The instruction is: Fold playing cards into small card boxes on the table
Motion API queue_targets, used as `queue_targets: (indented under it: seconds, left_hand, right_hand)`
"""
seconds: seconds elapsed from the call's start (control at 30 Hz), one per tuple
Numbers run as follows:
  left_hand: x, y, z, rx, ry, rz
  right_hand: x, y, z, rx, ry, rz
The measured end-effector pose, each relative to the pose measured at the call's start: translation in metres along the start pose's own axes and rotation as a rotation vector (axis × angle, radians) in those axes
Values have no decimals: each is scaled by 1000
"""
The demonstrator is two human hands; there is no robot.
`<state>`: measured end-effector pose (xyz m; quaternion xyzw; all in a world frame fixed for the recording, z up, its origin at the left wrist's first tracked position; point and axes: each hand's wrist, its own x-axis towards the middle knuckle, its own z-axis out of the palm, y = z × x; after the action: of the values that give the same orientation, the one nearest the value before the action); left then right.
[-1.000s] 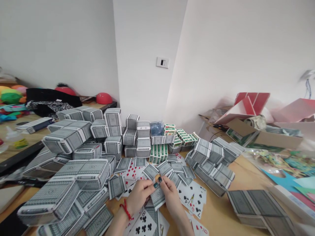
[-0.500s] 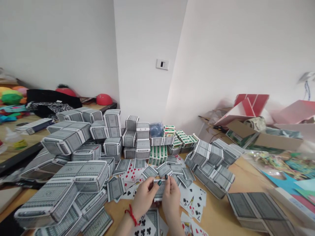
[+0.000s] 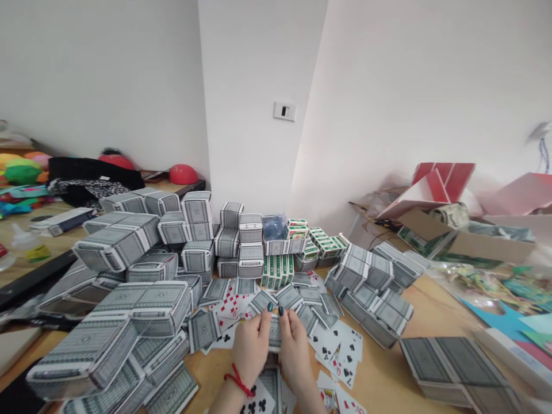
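Observation:
My left hand [image 3: 251, 349], with a red string bracelet on the wrist, and my right hand [image 3: 295, 348] grip a patterned grey-backed playing card [image 3: 275, 332] from its two sides. Both thumbs, with dark green nails, meet near its far edge. I cannot tell whether it is one card or several, and most of it is hidden by my fingers. Beyond my hands lie loose face-down cards [image 3: 290, 296]. Face-up spades [image 3: 350, 348] spread to the right, and club cards [image 3: 259, 398] lie under my wrists.
Block-shaped stacks with card-back faces [image 3: 159, 307] crowd the left, and more blocks [image 3: 373, 310] stand at right. Green-and-white card boxes [image 3: 276, 271] stand at the back. A flat card-covered piece [image 3: 459, 362] lies front right. An open cardboard box [image 3: 487, 247] is at far right.
My left hand has turned more upright and its thumb has shifted left and away from me. My right hand has moved slightly left. The card between them is now more upright.

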<state>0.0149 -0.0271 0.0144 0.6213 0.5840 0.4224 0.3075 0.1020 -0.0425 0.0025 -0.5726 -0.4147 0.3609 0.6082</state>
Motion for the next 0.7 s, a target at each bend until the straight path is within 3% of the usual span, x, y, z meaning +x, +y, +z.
queue_targets:
  seconds: [0.17,0.27,0.33,0.4,0.53,0.7]
  left_hand:
    - [6,-1,-20,-148,59,-146]
    - [12,-8,-37,130,229,4]
    - [15,-17,-43,311,267,143]
    - [15,-29,-42,433,262,196]
    - [13,-48,-34,568,200,172]
    - [13,-54,-39,612,86,123]
  right_hand:
    - [-2,-8,-3,270,-84,190]
    - [-6,-9,-1,306,-97,174]
    - [-9,-4,1,210,-107,170]
    - [-10,3,4,121,-160,162]
    - [-11,16,7,-22,-192,72]
    - [-12,33,10,-67,-177,81]
